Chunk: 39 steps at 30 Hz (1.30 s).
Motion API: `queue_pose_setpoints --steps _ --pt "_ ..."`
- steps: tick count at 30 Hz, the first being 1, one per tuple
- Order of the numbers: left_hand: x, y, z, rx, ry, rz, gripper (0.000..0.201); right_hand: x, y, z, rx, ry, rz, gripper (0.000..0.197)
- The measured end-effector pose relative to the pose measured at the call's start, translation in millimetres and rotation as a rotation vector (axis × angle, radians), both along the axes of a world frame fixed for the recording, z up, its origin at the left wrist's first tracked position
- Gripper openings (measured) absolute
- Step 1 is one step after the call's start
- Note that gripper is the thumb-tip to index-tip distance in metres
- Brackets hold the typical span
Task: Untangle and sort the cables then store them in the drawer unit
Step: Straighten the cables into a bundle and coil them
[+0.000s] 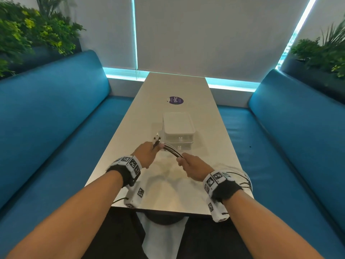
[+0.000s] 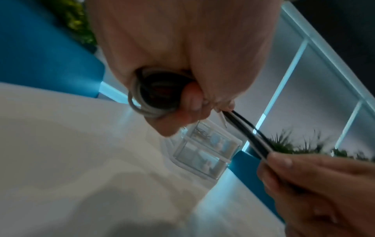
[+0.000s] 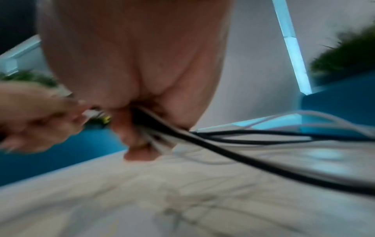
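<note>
Left hand: we gripped the cable bundle, fingers curled round its coils.
Right hand: we clenched the bundle's near strands.

The table is showing a smooth, pale top with a soft satin sheen, throwing back the window light. The drawer unit is looking like white plastic on top, its drawer fronts reading clear and glossy in the left wrist view. The cables, black and white, are gleaming like smooth rubbery sheathing between the left hand and the right hand. At nine and three o'clock the benches are wearing smooth blue upholstery, possibly vinyl. The wristbands are looking like matt black cloth with white printed blocks.
</note>
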<state>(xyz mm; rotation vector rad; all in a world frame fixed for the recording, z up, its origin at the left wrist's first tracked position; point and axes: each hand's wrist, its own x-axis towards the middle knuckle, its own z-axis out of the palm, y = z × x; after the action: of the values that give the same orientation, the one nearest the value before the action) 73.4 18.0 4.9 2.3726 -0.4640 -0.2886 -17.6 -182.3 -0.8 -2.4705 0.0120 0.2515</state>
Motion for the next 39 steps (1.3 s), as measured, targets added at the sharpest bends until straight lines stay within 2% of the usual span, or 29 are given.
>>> queue_pose_setpoints --steps 2,5,8,12,14,17,18,21,23,27,31,35,39 --pt "-1.9 -9.0 -2.9 -0.209 0.154 0.107 0.061 -1.1 9.8 -1.1 -0.064 -0.089 0.025 0.033" --pt "-13.6 -22.4 -3.7 -0.441 0.310 0.224 0.058 0.1 25.8 1.2 0.031 -0.156 0.005 0.034" --pt "-27.4 -30.2 -1.5 -0.470 0.414 0.182 0.064 0.2 33.8 4.0 0.081 -0.144 0.012 0.027" --pt "-34.9 -40.0 -4.8 -0.473 0.445 0.114 0.083 1.6 48.8 11.4 0.012 -0.106 0.117 0.029" --pt "-33.6 -41.0 -6.8 -0.546 0.491 0.139 0.087 7.3 51.9 8.5 -0.026 -0.078 0.122 0.031" --pt "-31.2 -38.9 -4.8 -0.554 0.438 0.209 0.051 10.2 53.3 2.6 -0.053 -0.039 0.129 0.030" --pt "-28.0 -38.3 -6.7 -0.533 0.391 0.233 0.045 8.6 54.4 4.2 -0.045 -0.045 0.134 0.029" --pt "-24.2 -36.0 -4.8 -0.545 0.318 0.300 0.048 5.1 54.2 9.4 0.041 -0.101 0.156 0.024" --pt "-22.8 -31.9 1.2 -0.645 0.317 0.338 0.050 2.9 45.5 9.2 -0.010 -0.106 0.174 0.016" --pt "-15.9 -24.3 21.7 -0.976 0.323 0.476 0.057 -2.7 19.1 -0.1 -0.148 -0.004 0.122 0.037" --pt "-15.8 -31.6 31.7 -0.916 0.281 0.560 0.048 -4.5 20.0 -4.3 -0.220 -0.047 0.133 0.036" --pt "-15.4 -32.9 24.1 -0.900 0.278 0.522 0.034 -0.4 25.4 -5.5 -0.297 -0.027 0.172 0.044" --pt "-16.0 -28.2 22.9 -0.908 0.320 0.481 0.032 4.0 20.7 -2.0 -0.267 -0.030 0.194 0.043"
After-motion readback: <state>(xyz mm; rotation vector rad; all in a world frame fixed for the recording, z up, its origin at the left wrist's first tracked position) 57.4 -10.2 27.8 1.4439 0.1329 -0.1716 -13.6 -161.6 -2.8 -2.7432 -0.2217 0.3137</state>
